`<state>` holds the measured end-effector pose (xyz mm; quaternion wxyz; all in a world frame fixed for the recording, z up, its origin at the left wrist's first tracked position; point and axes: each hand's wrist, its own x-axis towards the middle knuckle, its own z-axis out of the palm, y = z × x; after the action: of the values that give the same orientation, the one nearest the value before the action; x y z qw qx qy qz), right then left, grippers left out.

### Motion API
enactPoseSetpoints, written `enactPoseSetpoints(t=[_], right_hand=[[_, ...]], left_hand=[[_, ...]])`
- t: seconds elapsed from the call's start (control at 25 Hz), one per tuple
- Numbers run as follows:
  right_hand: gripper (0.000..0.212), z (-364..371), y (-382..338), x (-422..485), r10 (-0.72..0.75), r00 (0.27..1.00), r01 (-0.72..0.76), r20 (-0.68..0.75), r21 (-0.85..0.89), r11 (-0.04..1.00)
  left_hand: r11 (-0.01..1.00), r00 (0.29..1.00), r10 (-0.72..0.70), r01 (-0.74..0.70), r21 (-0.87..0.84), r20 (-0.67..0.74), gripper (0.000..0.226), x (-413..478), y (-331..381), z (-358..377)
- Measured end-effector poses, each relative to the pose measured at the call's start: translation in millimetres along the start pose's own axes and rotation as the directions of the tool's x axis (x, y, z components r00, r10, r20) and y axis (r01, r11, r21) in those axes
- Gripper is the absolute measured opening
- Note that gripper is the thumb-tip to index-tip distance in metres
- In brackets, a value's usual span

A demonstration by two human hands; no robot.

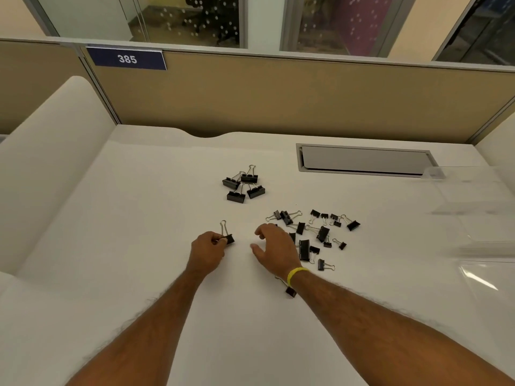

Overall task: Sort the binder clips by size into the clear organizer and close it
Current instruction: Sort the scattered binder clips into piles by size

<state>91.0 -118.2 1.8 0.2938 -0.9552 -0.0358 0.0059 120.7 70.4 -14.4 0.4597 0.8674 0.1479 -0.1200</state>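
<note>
Binder clips [320, 235]: grouping by size
Left hand [207, 247] pinches one clip [229, 238]; right hand [274, 245] spread, empty. Next, probably, set it with its size.

Four-clip group [243, 185] behind scattered clips [312, 235]

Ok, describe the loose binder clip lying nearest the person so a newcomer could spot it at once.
On the white desk, find the right hand with the yellow wristband. Tucked just under that wrist lies one small black binder clip. It alone sits on the near side of the arm, apart from the scattered pile right of the hand and the four large clips further back.
</note>
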Motion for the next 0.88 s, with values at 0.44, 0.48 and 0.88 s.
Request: enactPoseSetpoints(t=[0.44,0.48,0.88], right_hand=[[0.047,-42,67,56,0.237,0.971,-0.214,0.038,-0.314,0.925],[0.046,-42,68,57,0.241,0.968,-0.202,0.070,-0.352,0.914],[0.014,-49,64,46,0.204,0.976,-0.214,-0.070,-0.217,0.952]], left_hand=[[0.982,0.991,0.115,-0.104,0.158,-0.066,0.022,16,-7,-2],[0.983,0.992,0.112,-0.101,0.150,-0.066,0.023,17,-7,-3],[0.980,0.993,0.095,-0.081,0.183,-0.069,0.034,14,-6,-1]])
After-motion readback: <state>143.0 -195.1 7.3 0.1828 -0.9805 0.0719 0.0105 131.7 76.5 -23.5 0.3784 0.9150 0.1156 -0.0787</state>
